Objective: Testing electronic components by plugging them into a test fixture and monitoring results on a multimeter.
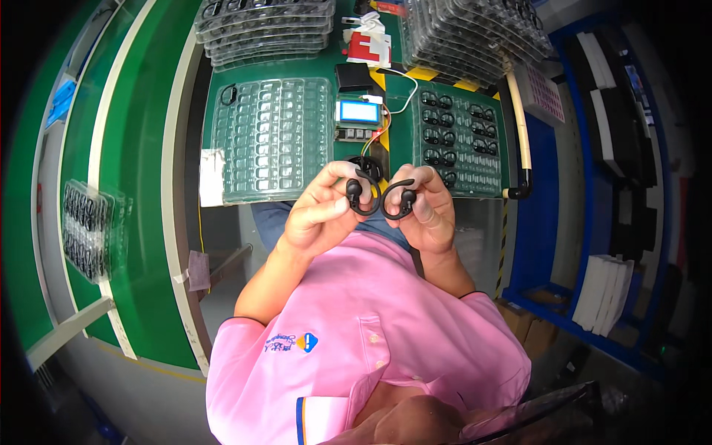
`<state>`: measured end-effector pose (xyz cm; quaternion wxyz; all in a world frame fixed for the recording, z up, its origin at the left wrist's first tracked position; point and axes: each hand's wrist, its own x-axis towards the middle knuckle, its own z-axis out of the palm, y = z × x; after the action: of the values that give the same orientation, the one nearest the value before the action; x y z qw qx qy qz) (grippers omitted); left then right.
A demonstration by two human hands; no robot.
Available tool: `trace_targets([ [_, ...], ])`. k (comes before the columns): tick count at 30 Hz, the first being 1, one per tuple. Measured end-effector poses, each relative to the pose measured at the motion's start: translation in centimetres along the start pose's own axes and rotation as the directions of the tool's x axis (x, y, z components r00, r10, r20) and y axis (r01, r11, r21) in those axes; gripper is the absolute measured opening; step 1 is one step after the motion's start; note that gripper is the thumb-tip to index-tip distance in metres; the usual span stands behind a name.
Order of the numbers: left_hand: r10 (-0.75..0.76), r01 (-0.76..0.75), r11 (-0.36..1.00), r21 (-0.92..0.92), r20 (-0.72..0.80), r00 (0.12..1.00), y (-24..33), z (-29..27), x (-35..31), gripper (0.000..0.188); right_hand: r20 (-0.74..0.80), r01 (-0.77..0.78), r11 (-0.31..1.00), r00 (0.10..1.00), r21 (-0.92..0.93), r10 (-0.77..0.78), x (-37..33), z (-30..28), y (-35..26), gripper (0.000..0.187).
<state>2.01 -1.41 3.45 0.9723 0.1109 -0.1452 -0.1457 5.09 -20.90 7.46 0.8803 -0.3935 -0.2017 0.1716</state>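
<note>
My left hand (320,211) pinches a black ear-hook earphone (354,191) between thumb and fingers. A second black ear-hook earphone (407,199) is gripped by my right hand (432,219). The two are held side by side in front of me, hooks curving toward each other and almost touching. Just behind them, a round black object (365,166) is partly covered by my fingers. Beyond it lies a small circuit board with a lit screen (360,111), with wires running from it.
On the green table, a clear moulded tray (271,148) at left holds one black ear hook (228,94) in its corner. The right tray (475,159) holds several black earphones. Tall tray stacks (267,33) (467,37) stand at the back. A pale pole (517,122) edges the right side.
</note>
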Motion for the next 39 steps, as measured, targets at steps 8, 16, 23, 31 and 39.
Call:
trace_targets([
  [8,-0.006,0.011,0.992,-0.129,0.045,0.999,-0.3,0.6,-0.2,0.038,0.060,0.008,1.000,0.998,0.012,-0.009,0.1,0.9,-0.2,0.025],
  [16,-0.030,0.035,0.989,-0.141,0.040,0.999,-0.6,1.0,0.1,0.035,0.060,-0.008,0.998,0.998,0.065,0.004,-0.1,0.7,0.0,0.026],
  [23,-0.060,0.061,0.996,-0.060,0.029,0.998,-1.8,0.5,1.3,0.043,0.048,0.022,0.996,0.999,0.082,-0.026,-0.5,-1.3,-0.6,0.025],
  [31,0.129,0.225,0.744,0.629,-0.466,0.875,-2.6,-3.3,0.7,0.043,-0.339,0.136,0.891,0.891,-0.433,-0.301,-3.1,-12.9,-2.0,0.032],
  [39,0.136,0.304,0.104,0.947,-0.316,0.939,-4.3,-3.0,5.9,0.031,-0.198,-0.287,-0.016,0.699,-0.958,-0.687,-7.9,-24.2,-9.2,0.019],
])
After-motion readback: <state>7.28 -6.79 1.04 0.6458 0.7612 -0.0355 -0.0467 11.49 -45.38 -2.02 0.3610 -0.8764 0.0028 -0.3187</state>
